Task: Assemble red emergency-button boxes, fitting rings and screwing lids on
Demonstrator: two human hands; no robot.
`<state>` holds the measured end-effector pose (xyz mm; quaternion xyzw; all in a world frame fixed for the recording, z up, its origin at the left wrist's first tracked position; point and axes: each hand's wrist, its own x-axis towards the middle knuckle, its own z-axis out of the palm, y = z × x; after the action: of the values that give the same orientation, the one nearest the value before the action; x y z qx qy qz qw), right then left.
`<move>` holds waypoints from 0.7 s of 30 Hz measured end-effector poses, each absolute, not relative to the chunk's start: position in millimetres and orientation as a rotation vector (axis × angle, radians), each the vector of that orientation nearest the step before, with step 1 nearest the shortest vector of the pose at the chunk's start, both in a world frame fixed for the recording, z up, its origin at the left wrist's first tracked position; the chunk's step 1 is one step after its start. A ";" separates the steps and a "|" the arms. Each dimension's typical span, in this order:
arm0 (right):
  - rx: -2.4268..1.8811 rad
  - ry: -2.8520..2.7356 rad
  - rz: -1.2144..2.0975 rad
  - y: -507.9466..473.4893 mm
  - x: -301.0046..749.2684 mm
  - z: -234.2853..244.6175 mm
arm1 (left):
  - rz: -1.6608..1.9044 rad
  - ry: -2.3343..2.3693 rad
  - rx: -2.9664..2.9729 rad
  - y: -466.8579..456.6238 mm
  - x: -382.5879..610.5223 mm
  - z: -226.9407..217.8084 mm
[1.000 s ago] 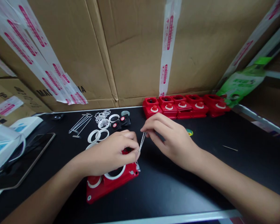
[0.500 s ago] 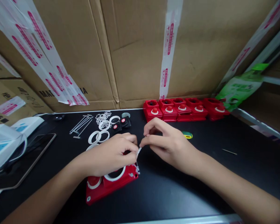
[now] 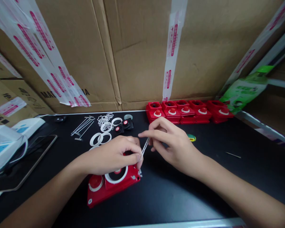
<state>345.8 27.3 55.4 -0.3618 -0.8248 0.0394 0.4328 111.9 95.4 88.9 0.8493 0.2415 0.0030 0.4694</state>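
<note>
A red plastic housing [image 3: 109, 186] with a white ring and a red button lies on the black table in front of me. My left hand [image 3: 114, 155] rests on its top edge, fingers curled and pinching the lower end of a thin metal pin [image 3: 144, 148]. My right hand [image 3: 172, 144] is just to the right, thumb and forefinger pinched on the upper end of the same pin, which slants up to the right above the housing's right corner.
A row of assembled red housings [image 3: 188, 110] stands against the cardboard wall. Loose white rings [image 3: 100, 138], metal pins [image 3: 82, 126] and black parts [image 3: 123, 125] lie at the back left. A phone [image 3: 21, 164] and white box are at the left edge; a green bag [image 3: 245, 88] sits at right.
My right hand drew the pin's upper end up and to the right, lengthening the visible part. My left hand shifted slightly, uncovering more of the housing's ring.
</note>
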 end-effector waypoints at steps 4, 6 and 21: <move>-0.815 -2.096 0.256 22.7 344.6 59.5 | -0.025 0.617 1.969 95.4 112.8 87.3; -0.794 -2.157 0.258 20.6 344.8 60.3 | -0.032 0.619 1.934 95.7 113.0 85.6; -1.032 -2.172 0.437 12.3 340.0 66.5 | 0.033 0.574 1.970 99.1 110.4 82.8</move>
<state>340.0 12.3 66.5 -0.3967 -0.8353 0.1679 0.3418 110.4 99.1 82.8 0.8209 0.2394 0.0136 0.5183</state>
